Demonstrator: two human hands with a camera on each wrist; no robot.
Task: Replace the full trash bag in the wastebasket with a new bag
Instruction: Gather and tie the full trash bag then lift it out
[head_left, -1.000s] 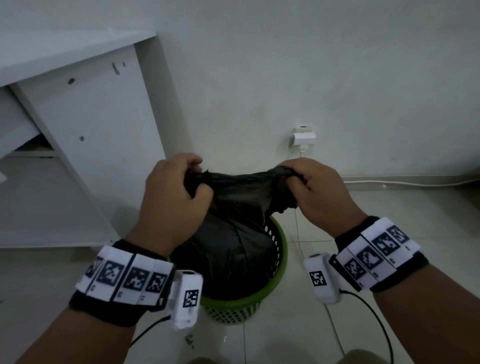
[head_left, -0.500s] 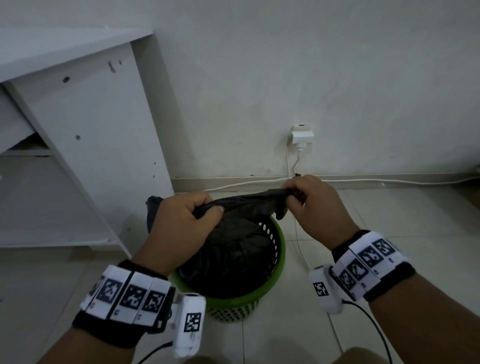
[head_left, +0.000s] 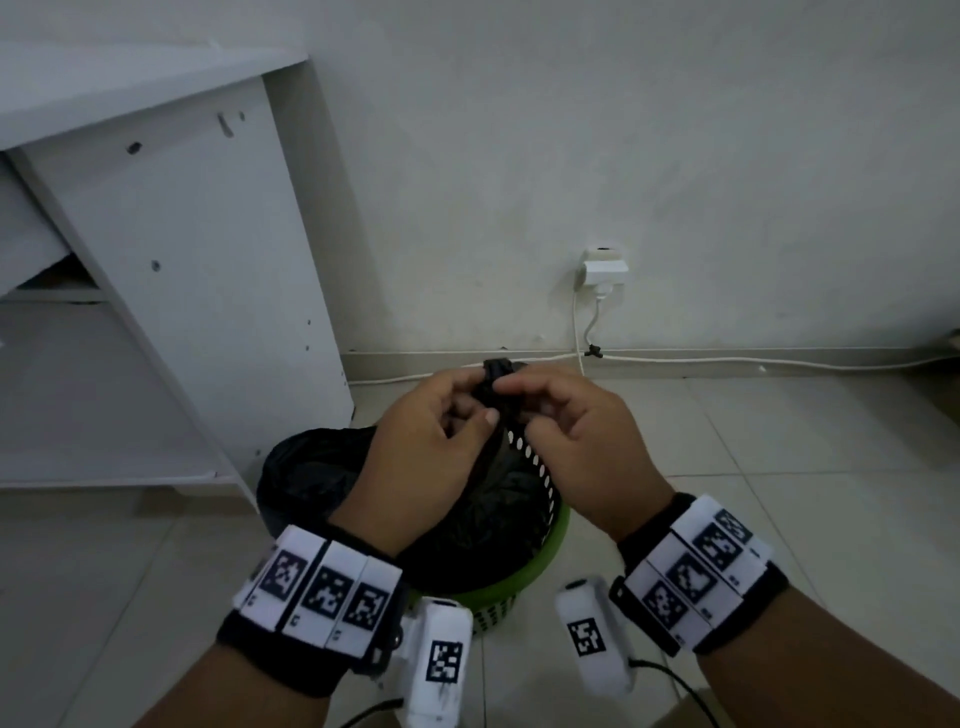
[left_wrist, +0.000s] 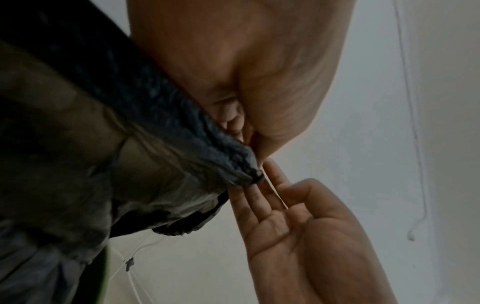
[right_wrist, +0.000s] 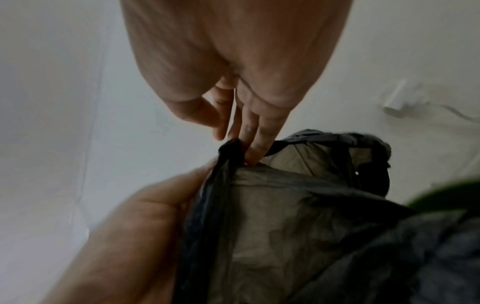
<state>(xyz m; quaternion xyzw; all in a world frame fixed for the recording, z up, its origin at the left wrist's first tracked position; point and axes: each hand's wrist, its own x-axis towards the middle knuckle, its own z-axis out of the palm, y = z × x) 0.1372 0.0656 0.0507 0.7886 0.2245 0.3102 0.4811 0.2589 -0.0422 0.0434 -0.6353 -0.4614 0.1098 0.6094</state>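
Observation:
A black trash bag (head_left: 311, 467) fills the green wastebasket (head_left: 524, 587) on the floor. Both hands meet above the basket's far rim. My left hand (head_left: 480, 395) grips the bag's gathered top edge, fingers curled round the bunched plastic (left_wrist: 182, 127). My right hand (head_left: 519, 410) has its fingertips (right_wrist: 249, 152) against the tip of that bunch, with fingers fairly straight, palm showing and thumb apart. In the right wrist view the bag (right_wrist: 285, 226) hangs below, the left hand (right_wrist: 155, 216) holds the strip, and a second strip loops off to the right.
A white shelf unit (head_left: 208, 291) stands close on the left of the basket. On the wall behind is a socket with a plug (head_left: 602, 267), and a white cable (head_left: 727, 358) runs along the skirting. Tiled floor (head_left: 779, 467) spreads to the right.
The hands, held apart with the bag's rim stretched between them, have come together over the basket. The rim is now bunched in the left hand, and the right hand's grip has loosened to fingertip contact.

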